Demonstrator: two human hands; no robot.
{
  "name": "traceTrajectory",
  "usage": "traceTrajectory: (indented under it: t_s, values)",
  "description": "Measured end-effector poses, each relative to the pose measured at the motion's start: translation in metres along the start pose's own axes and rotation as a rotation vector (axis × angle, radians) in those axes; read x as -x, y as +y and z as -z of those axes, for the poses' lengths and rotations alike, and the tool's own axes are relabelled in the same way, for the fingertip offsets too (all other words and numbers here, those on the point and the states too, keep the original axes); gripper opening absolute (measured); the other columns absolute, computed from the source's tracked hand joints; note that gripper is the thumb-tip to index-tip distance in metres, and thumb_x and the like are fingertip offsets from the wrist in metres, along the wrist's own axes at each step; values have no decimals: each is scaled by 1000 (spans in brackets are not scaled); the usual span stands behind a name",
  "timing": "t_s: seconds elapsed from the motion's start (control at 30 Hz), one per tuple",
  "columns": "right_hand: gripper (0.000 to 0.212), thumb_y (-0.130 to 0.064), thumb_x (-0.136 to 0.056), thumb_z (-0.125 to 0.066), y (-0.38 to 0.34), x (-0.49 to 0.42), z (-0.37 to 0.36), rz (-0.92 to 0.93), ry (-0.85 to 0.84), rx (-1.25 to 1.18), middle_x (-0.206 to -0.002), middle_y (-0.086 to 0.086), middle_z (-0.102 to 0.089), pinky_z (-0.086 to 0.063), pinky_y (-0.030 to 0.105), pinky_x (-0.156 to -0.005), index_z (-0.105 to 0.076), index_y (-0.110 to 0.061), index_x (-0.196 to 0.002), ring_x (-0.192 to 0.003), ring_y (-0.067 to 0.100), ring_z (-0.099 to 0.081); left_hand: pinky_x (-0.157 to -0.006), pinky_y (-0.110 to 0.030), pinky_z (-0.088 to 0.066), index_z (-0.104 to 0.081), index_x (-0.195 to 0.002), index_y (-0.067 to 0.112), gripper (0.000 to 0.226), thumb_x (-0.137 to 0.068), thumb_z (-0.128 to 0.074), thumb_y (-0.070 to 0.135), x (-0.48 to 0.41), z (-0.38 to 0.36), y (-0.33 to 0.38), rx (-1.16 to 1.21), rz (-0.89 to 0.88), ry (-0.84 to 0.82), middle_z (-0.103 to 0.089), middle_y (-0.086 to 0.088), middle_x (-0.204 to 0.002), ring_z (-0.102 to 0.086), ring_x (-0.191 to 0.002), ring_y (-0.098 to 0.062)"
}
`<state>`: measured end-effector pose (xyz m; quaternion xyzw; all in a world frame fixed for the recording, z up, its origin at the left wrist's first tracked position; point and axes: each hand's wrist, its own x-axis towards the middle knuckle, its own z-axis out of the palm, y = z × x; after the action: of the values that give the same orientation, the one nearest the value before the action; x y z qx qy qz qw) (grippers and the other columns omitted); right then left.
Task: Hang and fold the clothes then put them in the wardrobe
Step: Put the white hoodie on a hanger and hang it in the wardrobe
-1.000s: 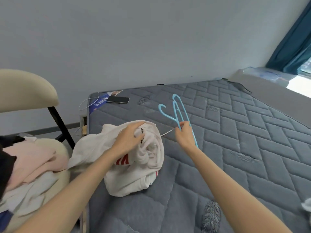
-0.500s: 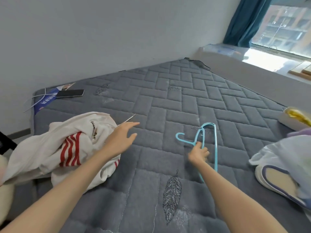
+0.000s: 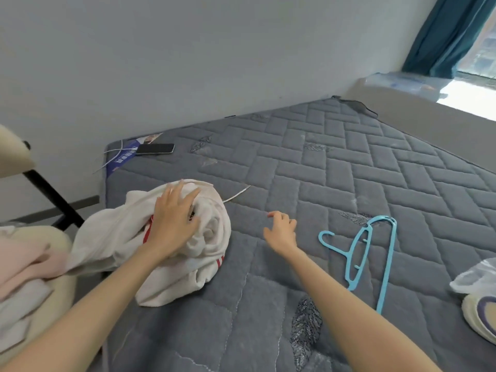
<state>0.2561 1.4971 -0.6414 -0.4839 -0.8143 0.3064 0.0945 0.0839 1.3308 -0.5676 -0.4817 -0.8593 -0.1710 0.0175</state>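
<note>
A crumpled white garment with red stripes (image 3: pixel 118 234) lies at the left edge of the grey quilted mattress (image 3: pixel 335 170). My left hand (image 3: pixel 174 218) rests on top of it with the fingers spread. My right hand (image 3: pixel 281 230) hovers empty over the mattress just right of the garment, fingers loosely curled. A light blue plastic hanger (image 3: pixel 359 251) lies flat on the mattress to the right of that hand, apart from it. A thin white drawstring (image 3: pixel 237 196) sticks out from the garment.
A phone (image 3: pixel 155 149) with a white cable lies at the mattress's far left corner. A beige chair (image 3: pixel 16 157) piled with pink and white clothes (image 3: pixel 24 267) stands at left. More pale clothes (image 3: pixel 480 299) lie at the right edge. Wall behind, window ledge and teal curtain far right.
My right hand has let go of the blue hanger, which now lies on the mattress, and moved left toward the garment. My left hand has come down onto the white garment.
</note>
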Motion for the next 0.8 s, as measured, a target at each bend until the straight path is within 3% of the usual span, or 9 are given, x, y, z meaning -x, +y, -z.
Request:
traceTrajectory:
  t_s: [0.1, 0.23, 0.3, 0.37, 0.43, 0.57, 0.67, 0.73, 0.8]
  values:
    - [55, -18, -91, -57, -38, 1, -25, 186, -208, -84, -144, 8, -37, -27, 37, -106, -35, -14, -140, -134, 30, -25, -110, -45, -23, -16, -150, 31, 77, -87, -57, 48, 15, 3, -24, 77, 233, -93, -12, -10, -156, -15, -141, -31]
    - [102, -21, -80, -73, -77, 13, -56, 139, -493, -368, -151, 5, -28, -26, 43, -114, 1, -16, -151, -139, 30, -28, -98, -43, -39, -25, -147, 22, 68, -89, -57, 38, 30, 0, -45, 82, 282, -113, -39, -10, -142, -42, -124, -30]
    - [99, -24, -83, -69, -86, 15, -70, 43, -461, -350, -146, 9, -37, -32, 36, -108, 1, -9, -151, -135, 32, -37, -89, -38, -42, -39, -139, 20, 52, -90, -55, 28, 32, 2, -54, 106, 273, -105, -53, -9, -127, -52, -112, -28]
    - [58, -27, -87, -59, -88, 12, -78, 65, -427, -137, -129, 13, -55, -43, 36, -97, -40, -7, -138, -122, 33, -51, -78, -34, -42, -54, -121, 17, 33, -89, -55, 23, 34, 5, -62, 109, 255, -91, -60, -6, -111, -56, -101, -27]
    - [35, -30, -90, -52, -88, 9, -74, 110, -366, -95, -118, 12, -62, -47, 39, -91, -55, -10, -118, -111, 33, -57, -67, -32, -38, -57, -98, 17, 13, -88, -55, 25, 36, 11, -67, 99, 253, -44, -61, -3, -97, -57, -92, -26]
    - [22, -25, -93, -39, -100, -7, -33, 132, -78, -219, -112, 10, -61, -45, 40, -85, -48, -13, -109, -101, 32, -57, -65, -31, -36, -56, -88, 15, 15, -89, -55, 29, 32, 28, -71, 161, 265, 123, -59, -1, -92, -55, -87, -23]
    - [21, -5, -87, -32, -127, -13, 18, 220, 20, -644, -90, 2, -63, -54, 43, -75, -46, -20, -93, -82, 27, -65, -72, -31, -37, -54, -80, 13, 21, -85, -61, 31, 24, 41, -61, 194, 183, 156, -51, -2, -89, -51, -90, -24]
    - [34, 4, -83, -31, -148, -11, 53, 366, 124, -740, -82, -10, -58, -49, 24, -70, -45, -27, -86, -78, 11, -57, -80, -29, -35, -59, -72, 9, 28, -80, -68, 35, 20, 45, -48, 226, 62, 158, -47, 3, -94, -44, -95, -21]
    - [39, 8, -80, -32, -166, -8, 82, 492, 201, -814, -86, -10, -55, -42, 12, -69, -46, -27, -91, -79, 5, -51, -88, -27, -32, -65, -69, 11, 35, -74, -72, 45, 18, 49, -30, 332, -16, 155, -45, 11, -105, -36, -101, -13]
